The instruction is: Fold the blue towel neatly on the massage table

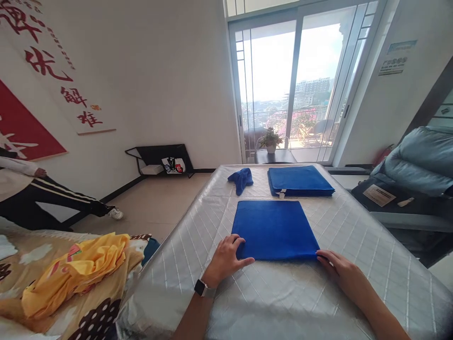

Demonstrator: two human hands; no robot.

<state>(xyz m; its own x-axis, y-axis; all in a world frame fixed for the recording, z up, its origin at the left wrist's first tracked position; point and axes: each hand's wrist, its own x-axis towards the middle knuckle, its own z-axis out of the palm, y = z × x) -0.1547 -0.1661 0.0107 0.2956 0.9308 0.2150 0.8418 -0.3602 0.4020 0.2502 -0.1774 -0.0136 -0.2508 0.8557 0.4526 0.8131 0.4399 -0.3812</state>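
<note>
A folded blue towel (274,229) lies flat on the bed with its near edge toward me. My left hand (228,255) rests at its near left corner, thumb spread away from the fingers, the fingertips touching the cloth's side. At the near right corner, my right hand (334,264) has its fingers together and pinches the towel's edge; its thumb is mostly hidden. Beyond this towel sits a stack of folded blue towels (300,179) with a white tag at its front. A small crumpled blue cloth (241,180) lies left of the stack.
A silver quilted cover (191,245) spreads over the bed. To the left, yellow fabric (78,274) lies on a patterned blanket, near a person's leg (78,200). A grey-blue armchair (417,160) stands at the right. A potted plant (271,140) stands before the glass door.
</note>
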